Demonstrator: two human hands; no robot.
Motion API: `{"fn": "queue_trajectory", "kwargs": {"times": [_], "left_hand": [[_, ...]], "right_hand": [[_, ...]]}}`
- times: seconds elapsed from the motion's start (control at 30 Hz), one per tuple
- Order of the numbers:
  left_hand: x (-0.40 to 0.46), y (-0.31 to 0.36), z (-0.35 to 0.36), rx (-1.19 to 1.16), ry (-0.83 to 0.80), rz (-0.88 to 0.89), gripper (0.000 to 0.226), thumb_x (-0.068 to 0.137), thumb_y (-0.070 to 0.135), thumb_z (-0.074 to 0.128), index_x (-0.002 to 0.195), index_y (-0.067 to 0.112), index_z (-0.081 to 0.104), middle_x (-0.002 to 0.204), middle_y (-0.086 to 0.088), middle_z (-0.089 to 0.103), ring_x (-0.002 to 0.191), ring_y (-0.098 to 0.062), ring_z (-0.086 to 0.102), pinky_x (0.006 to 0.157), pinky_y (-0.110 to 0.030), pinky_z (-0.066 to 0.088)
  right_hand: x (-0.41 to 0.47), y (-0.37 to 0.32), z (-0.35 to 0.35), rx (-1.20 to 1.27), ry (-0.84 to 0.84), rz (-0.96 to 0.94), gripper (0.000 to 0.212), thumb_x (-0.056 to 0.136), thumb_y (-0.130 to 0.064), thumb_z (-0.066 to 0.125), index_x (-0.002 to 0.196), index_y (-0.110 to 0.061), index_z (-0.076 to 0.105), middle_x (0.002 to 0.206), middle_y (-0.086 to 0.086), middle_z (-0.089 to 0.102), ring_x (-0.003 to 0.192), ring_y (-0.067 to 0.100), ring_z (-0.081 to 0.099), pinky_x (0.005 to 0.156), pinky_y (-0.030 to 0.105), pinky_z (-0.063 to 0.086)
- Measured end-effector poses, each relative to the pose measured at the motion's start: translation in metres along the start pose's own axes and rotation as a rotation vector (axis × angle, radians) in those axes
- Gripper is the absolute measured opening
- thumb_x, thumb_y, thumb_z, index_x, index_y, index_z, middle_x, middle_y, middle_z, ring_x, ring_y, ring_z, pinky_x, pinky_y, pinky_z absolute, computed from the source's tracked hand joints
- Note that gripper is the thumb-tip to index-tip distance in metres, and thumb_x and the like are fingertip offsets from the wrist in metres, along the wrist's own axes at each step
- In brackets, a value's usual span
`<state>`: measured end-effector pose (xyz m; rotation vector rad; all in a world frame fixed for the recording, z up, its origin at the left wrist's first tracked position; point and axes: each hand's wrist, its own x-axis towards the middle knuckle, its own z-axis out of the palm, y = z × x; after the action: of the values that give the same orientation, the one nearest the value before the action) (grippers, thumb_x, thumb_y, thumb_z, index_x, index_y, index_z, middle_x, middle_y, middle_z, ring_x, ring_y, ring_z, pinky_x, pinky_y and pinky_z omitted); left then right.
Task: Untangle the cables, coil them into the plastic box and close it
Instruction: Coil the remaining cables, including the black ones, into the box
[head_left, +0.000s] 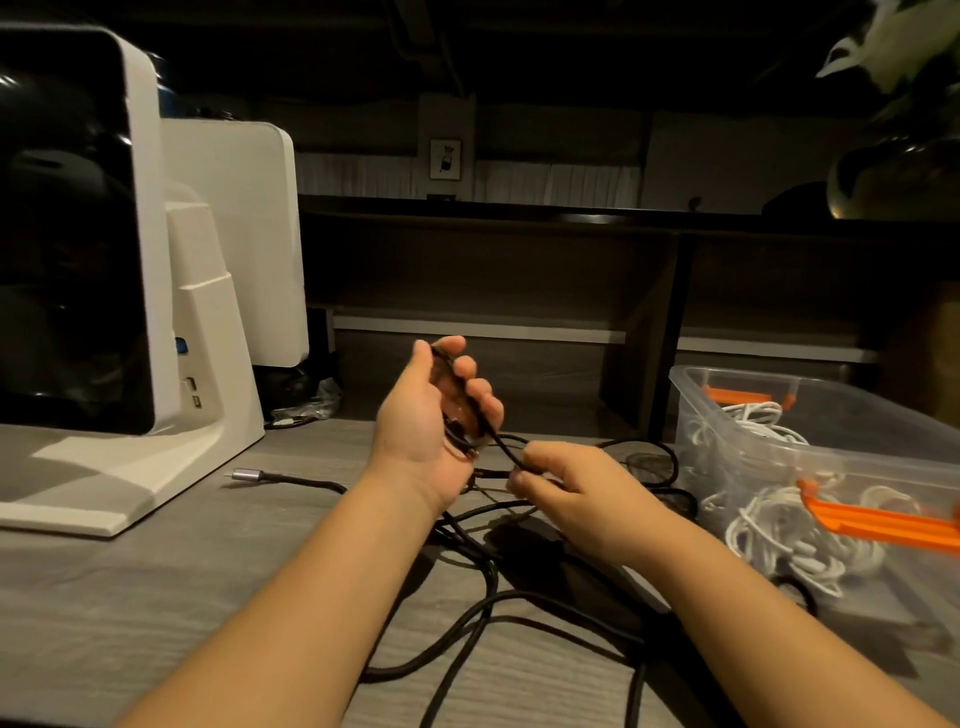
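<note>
The room is dim, lit mainly over a grey wood-grain table (156, 597). Behind it stands dark shelving (649, 291) with pale shelf boards, and a small framed picture (445, 159) hangs on the shadowed far wall. White monitors (228, 234) stand at left.

Bare desk (156, 597) lies open near left; white machine (130, 312) blocks far left, plastic box (810, 447) right, black cables (483, 613) sprawl centre.
</note>
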<state>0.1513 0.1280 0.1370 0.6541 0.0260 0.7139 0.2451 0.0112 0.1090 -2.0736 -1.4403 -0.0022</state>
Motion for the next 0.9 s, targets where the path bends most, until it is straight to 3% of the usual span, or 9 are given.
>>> {"fn": "queue_trajectory", "kwargs": {"times": [0.1,0.23,0.3,0.4,0.53,0.67,0.73,0.83,0.9], "left_hand": [[0.003,0.008,-0.003,-0.126,0.009,0.011,0.042,0.106,0.045,0.036,0.083,0.02,0.061,0.06,0.01,0.048,0.043,-0.003,0.037,0.042,-0.015,0.032],[0.008,0.012,-0.007,-0.166,0.032,0.05,0.041,0.107,0.045,0.035,0.086,0.021,0.061,0.06,0.01,0.047,0.041,-0.003,0.032,0.039,-0.016,0.027],[0.01,0.014,-0.009,-0.17,0.071,0.058,0.039,0.107,0.044,0.035,0.089,0.022,0.061,0.061,0.01,0.048,0.041,-0.004,0.032,0.039,-0.016,0.027],[0.012,0.012,-0.011,-0.083,0.137,0.101,0.035,0.107,0.041,0.035,0.095,0.022,0.061,0.064,0.007,0.053,0.042,-0.005,0.033,0.039,-0.018,0.028],[0.011,0.007,-0.01,0.327,0.19,0.305,0.03,0.109,0.033,0.033,0.099,0.021,0.058,0.07,0.004,0.054,0.047,-0.006,0.036,0.042,-0.02,0.029],[0.011,-0.002,-0.014,0.901,0.176,0.434,0.031,0.108,0.036,0.031,0.097,0.025,0.058,0.078,0.002,0.057,0.057,-0.009,0.044,0.052,-0.025,0.036],[0.01,-0.007,-0.014,1.04,0.128,0.36,0.036,0.108,0.042,0.029,0.097,0.025,0.058,0.079,0.001,0.058,0.06,-0.01,0.046,0.055,-0.026,0.037],[0.003,-0.011,-0.01,1.055,0.02,0.045,0.061,0.103,0.058,0.02,0.095,0.02,0.066,0.077,-0.002,0.064,0.053,-0.009,0.049,0.048,-0.022,0.039],[-0.002,-0.013,-0.009,1.106,-0.05,-0.132,0.072,0.099,0.067,0.017,0.078,0.023,0.07,0.072,-0.001,0.066,0.059,-0.014,0.056,0.057,-0.026,0.045]], "right_hand": [[0.0,0.006,-0.011,-0.108,0.182,-0.022,0.016,0.097,-0.037,0.055,0.086,-0.027,0.063,0.081,-0.01,0.061,0.079,0.002,0.056,0.073,0.028,0.048],[-0.003,0.016,-0.017,0.246,0.366,-0.049,0.025,0.089,-0.032,0.068,0.069,-0.019,0.06,0.06,-0.008,0.055,0.058,0.005,0.05,0.058,0.021,0.045],[-0.005,0.014,-0.016,0.385,0.358,-0.085,0.018,0.091,-0.022,0.066,0.074,-0.019,0.062,0.059,-0.011,0.053,0.056,0.001,0.049,0.056,0.017,0.044],[-0.005,0.012,-0.014,0.286,0.39,-0.085,0.012,0.094,-0.02,0.062,0.085,-0.027,0.063,0.062,-0.008,0.055,0.057,0.002,0.05,0.056,0.016,0.045],[-0.009,0.008,-0.01,0.038,0.231,-0.027,0.008,0.094,-0.031,0.061,0.087,-0.036,0.06,0.074,-0.008,0.063,0.068,0.006,0.06,0.066,0.025,0.055],[-0.013,-0.002,-0.003,0.041,-0.06,-0.145,0.014,0.09,-0.031,0.068,0.083,-0.042,0.063,0.08,-0.017,0.065,0.078,-0.002,0.062,0.069,0.02,0.05],[-0.014,-0.004,-0.002,0.153,-0.064,-0.18,0.012,0.089,-0.029,0.07,0.083,-0.039,0.067,0.082,-0.014,0.068,0.081,0.002,0.064,0.072,0.023,0.052],[-0.015,-0.005,-0.004,0.367,0.059,-0.197,0.009,0.087,-0.018,0.071,0.086,-0.027,0.074,0.084,-0.009,0.072,0.082,0.007,0.068,0.077,0.025,0.055],[-0.013,-0.005,-0.002,0.459,0.151,-0.185,0.009,0.086,-0.014,0.071,0.089,-0.022,0.071,0.078,-0.01,0.072,0.076,0.004,0.068,0.071,0.019,0.053]]}}
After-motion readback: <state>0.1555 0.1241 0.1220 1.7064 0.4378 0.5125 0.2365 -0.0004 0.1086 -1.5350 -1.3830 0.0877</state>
